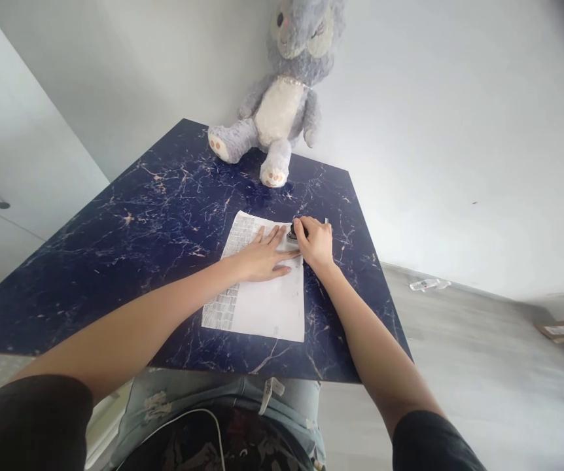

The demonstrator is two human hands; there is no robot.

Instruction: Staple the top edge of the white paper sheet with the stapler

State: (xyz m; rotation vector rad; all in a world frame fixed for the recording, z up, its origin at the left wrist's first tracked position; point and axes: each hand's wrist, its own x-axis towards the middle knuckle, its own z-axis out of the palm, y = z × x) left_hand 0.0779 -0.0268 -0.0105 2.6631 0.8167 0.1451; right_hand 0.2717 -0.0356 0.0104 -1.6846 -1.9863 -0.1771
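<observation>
A white paper sheet (269, 307) with a grey brick-like pattern down its left side lies on the dark blue marbled table (164, 216). My left hand (262, 257) rests flat on it, fingers spread across the upper part. At the sheet's upper right edge, my right hand (317, 243) is wrapped round a black stapler (292, 233). Its front end shows beside my left fingertips and sits over the paper; my fingers cover most of its body. Whether several sheets are stacked there I cannot tell.
A large grey and white plush toy (282, 111) sits at the table's far edge against the wall. A white cabinet (17, 131) stands at the left. On the floor to the right lie a clear plastic bottle (426, 284) and a brown package (561, 331).
</observation>
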